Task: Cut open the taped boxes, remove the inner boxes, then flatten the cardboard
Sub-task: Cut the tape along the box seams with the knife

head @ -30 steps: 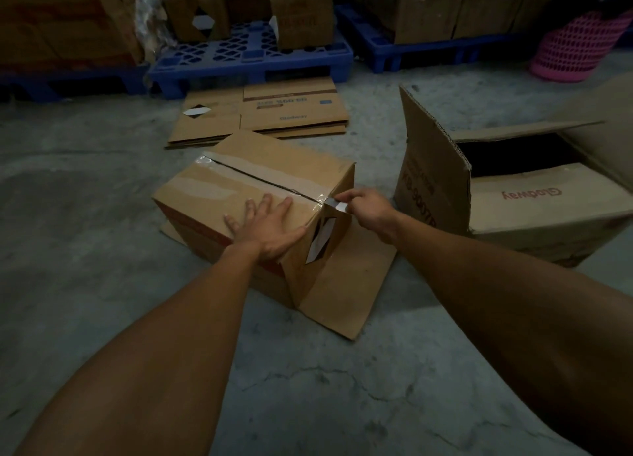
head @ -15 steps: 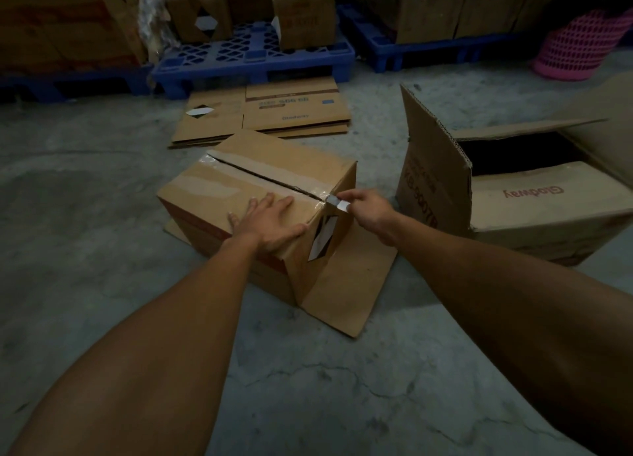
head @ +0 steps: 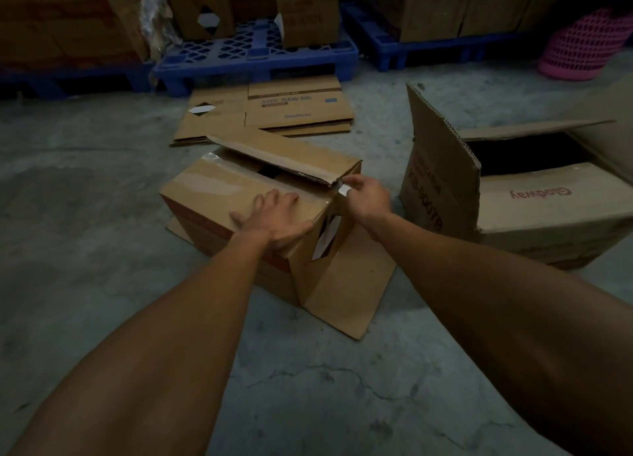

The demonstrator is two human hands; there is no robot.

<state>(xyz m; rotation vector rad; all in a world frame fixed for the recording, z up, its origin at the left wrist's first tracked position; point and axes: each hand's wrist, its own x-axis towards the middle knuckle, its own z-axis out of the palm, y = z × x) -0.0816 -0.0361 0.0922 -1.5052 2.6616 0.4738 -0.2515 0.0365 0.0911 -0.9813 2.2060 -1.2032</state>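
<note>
A brown cardboard box [head: 219, 195] sits on the concrete floor on a flat cardboard sheet [head: 346, 294]. Its top seam is split and the far flap [head: 291, 154] is lifted, showing a dark gap inside. My left hand [head: 274, 219] lies flat, fingers spread, on the near flap. My right hand [head: 366, 197] is at the box's right top corner, pinching a small silvery blade [head: 344, 190] beside the far flap's end. What is inside the box is hidden.
A large open box [head: 548, 216] printed "Gladway" lies to the right. Flattened cardboard [head: 274, 113] lies behind the box. Blue pallets [head: 257, 55] with stacked boxes line the back. A pink basket [head: 582, 44] stands far right.
The far flap has lifted and the seam, a thin slit before, now gapes open. My right hand stays at the right corner; my left hand still presses the near flap.
</note>
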